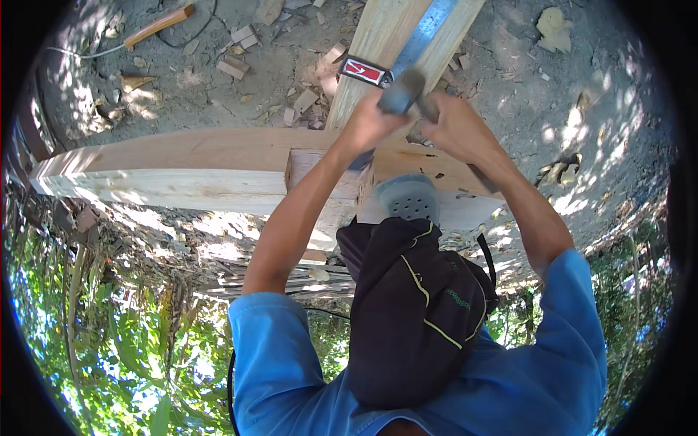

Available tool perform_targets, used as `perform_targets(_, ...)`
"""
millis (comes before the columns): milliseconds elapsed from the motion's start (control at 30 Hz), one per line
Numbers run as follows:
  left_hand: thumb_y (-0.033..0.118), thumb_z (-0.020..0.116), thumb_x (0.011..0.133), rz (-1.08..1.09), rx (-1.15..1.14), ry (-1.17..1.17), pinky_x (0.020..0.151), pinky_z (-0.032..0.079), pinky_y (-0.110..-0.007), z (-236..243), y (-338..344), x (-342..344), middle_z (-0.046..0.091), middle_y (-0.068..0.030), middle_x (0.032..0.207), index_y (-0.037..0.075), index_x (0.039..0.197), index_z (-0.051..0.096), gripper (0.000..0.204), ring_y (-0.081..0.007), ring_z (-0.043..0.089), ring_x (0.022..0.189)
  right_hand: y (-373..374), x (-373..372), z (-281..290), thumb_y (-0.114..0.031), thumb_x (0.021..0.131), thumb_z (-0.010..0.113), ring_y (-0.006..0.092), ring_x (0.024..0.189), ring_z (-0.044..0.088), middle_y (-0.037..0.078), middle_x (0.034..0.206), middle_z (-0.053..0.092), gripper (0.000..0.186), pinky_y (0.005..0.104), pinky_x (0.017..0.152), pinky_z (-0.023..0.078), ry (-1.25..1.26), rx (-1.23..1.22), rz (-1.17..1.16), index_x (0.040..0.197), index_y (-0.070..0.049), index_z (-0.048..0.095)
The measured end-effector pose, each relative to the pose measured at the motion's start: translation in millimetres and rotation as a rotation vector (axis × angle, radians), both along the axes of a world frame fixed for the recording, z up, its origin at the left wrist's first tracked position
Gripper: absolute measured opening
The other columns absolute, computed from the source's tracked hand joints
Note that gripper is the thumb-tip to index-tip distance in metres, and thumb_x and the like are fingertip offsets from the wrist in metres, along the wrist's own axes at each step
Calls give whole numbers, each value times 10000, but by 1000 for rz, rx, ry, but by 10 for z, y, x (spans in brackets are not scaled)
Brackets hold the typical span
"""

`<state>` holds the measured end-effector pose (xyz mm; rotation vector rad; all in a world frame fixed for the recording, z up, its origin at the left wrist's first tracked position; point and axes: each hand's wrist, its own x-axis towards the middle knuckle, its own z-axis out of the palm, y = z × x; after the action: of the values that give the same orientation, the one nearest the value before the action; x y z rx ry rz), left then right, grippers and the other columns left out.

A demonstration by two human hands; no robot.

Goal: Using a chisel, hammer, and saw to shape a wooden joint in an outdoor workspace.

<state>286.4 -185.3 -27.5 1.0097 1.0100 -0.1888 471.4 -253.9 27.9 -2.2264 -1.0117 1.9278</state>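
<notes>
My left hand [369,122] is closed around an upright chisel [361,160], its dark blade reaching down at the notch in a timber beam [182,163]. My right hand [459,125] grips a hammer [405,89]. The blurred, dark hammer head is beside and above my left fist, over the chisel's top; whether they touch I cannot tell. The handle's end shows past my right wrist. A pale cut recess [309,168] is in the beam, left of the blade. My foot in a grey perforated clog [408,198] rests on the beam.
A second timber [378,36] runs away from me beyond the beam. On it lies a metal square [427,33] with a black and red stock. Wood offcuts [233,67] are scattered on the dirt. A wooden handle [160,26] lies far left by a cable.
</notes>
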Motion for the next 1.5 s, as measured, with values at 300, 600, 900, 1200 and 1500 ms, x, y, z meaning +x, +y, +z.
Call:
perform_targets(300,135,746,807,242,5,-3,555,450,-250,655,412,-251,608,-17,710,40,873,618,172,-87,559,600,-6,183,368,-162,772,662,224,672,607,107,723,613,250,378,628,474,-116,47,-355,883,37,560)
perform_targets(600,155,753,817,38,-24,-43,501,376,-238,153,525,181,517,20,613,59,755,575,212,-67,469,538,128,326,509,-136,773,638,103,530,456,7,636,500,151,298,496,367,-31,-4,-570,820,-34,537)
perform_targets(900,228,781,802,8,-89,-27,497,390,-255,93,452,91,516,31,612,55,744,579,272,-65,458,527,-147,221,303,-65,803,631,64,466,434,-17,601,476,109,257,441,338,-17,36,-502,848,-51,532)
perform_targets(1200,211,784,803,57,-89,-25,474,368,-256,129,499,33,517,29,602,58,765,593,247,-65,449,509,7,239,345,-165,748,619,143,612,465,42,677,505,234,325,589,411,-15,-9,-471,900,8,577)
perform_targets(1500,171,748,794,-20,-175,-46,500,399,-243,106,522,76,492,25,601,68,776,582,197,-69,469,515,30,256,395,-159,764,631,118,584,466,26,683,518,236,302,546,402,5,-24,-512,923,9,585)
